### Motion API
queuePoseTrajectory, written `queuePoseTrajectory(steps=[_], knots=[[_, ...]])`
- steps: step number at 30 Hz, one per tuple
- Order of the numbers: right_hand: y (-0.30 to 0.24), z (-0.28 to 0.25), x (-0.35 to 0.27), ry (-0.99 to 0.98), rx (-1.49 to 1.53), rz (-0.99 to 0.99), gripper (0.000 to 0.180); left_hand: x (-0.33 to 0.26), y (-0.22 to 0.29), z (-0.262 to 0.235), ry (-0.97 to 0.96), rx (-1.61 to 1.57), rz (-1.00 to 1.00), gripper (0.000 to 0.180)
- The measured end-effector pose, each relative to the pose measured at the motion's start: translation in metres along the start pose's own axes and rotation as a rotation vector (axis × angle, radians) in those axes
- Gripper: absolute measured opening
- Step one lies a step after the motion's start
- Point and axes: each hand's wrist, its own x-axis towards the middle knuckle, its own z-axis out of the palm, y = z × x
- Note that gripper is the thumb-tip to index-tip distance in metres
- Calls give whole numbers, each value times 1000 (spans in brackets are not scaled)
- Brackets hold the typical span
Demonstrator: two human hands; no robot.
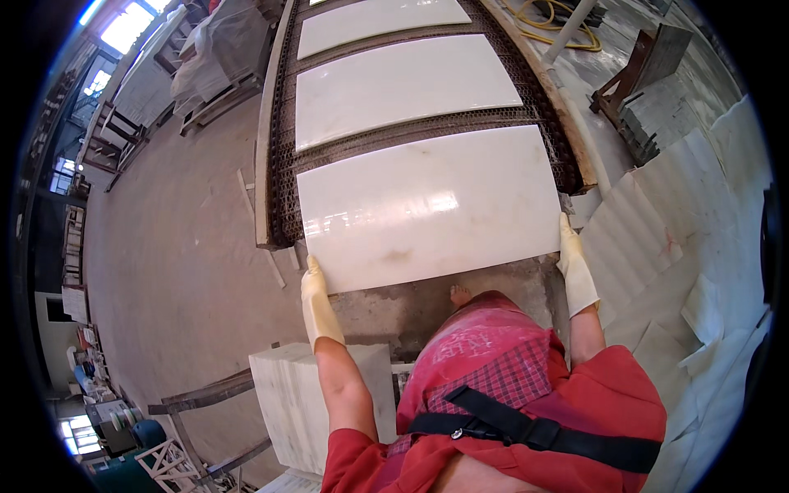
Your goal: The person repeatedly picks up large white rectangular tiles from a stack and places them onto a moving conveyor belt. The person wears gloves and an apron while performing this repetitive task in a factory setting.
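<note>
A polished white stone slab with faint brownish marks lies across the near end of a conveyor, its near edge reaching past the end. My left hand, in a cream rubber glove, grips the slab's near left corner. At the near right corner my right hand, gloved alike, holds the slab's side edge. The fingers under the slab are hidden on both sides. Farther along the belt lie a second white slab and a third white slab, with narrow gaps between them.
A block of stacked pale stone slabs stands by my left forearm. Large white sheets or slabs fill the right side. A rusty metal stand and a yellow hose are at far right. Plastic-wrapped goods stand far left.
</note>
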Motion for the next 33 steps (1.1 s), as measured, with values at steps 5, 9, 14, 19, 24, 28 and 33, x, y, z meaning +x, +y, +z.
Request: queuePoseTrajectory(steps=[5, 9, 14, 19, 24, 28, 33], knots=[[-9, 5, -14, 51, -39, 10, 63, -5, 13, -1, 31, 35, -16, 92], [-14, 6, -21, 69, -88, -34, 62, -3, 16, 1, 31, 24, -33, 85], [-10, 5, -20, 72, -76, -28, 61, 12, 13, 3, 35, 26, -27, 82], [-8, 2, -5, 27, -42, -34, 59, 37, 2, 2, 29, 34, 28, 83], [-10, 5, 2, 17, -37, -62, 59, 41, 0, -1, 30, 31, 69, 83], [-18, 9, -4, 47, -105, -20, 59, 14, 13, -2, 21, -8, 30, 84], [-31, 18, -18, 68, -121, -36, 59, 12, 17, -4, -28, -147, 60, 79]])
